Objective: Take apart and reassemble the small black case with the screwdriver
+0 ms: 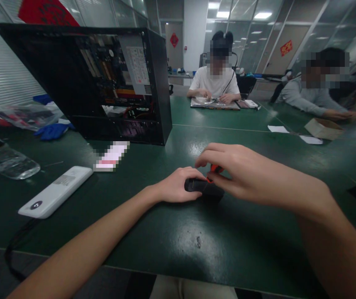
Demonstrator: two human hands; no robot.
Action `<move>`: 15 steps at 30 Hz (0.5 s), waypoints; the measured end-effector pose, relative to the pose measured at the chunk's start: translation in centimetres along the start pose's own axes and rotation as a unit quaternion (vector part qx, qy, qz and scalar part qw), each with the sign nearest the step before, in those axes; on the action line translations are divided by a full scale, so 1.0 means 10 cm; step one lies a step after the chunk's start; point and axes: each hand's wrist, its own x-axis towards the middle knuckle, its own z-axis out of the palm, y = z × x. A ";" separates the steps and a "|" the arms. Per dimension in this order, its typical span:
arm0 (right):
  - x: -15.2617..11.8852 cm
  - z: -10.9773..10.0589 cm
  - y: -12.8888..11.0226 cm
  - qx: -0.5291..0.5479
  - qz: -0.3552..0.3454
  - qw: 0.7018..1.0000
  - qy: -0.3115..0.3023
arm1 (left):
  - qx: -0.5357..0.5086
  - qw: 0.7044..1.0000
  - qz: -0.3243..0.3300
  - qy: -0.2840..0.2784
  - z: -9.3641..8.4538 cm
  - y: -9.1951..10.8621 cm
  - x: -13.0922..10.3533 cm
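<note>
A small black object (204,187) lies on the green table (153,232) in front of me. My left hand (179,185) grips its left end, thumb on the near side and fingers on the far side. Over its right end my right hand (238,170) is curled around a small orange and black item (215,169), pinched between thumb and fingers. That item's lower tip is at the top of the black object; whether they touch is hard to tell. My right palm hides part of it.
An open black computer case (161,91) stands at the back left. A white power bank (56,193), a clear bottle (13,162) and a blue glove (52,131) lie left. Two people sit across the table, near a cardboard box (324,128) and papers (278,129).
</note>
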 end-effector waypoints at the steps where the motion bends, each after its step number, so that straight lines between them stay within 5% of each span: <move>1: -0.01 0.00 0.00 0.013 -0.006 1.000 -0.005 | 0.001 1.000 -0.003 0.000 0.00 0.00 0.00; 15: -0.01 -0.02 -0.03 0.013 -0.010 0.999 -0.027 | 0.016 1.000 -0.009 0.005 0.01 0.00 0.00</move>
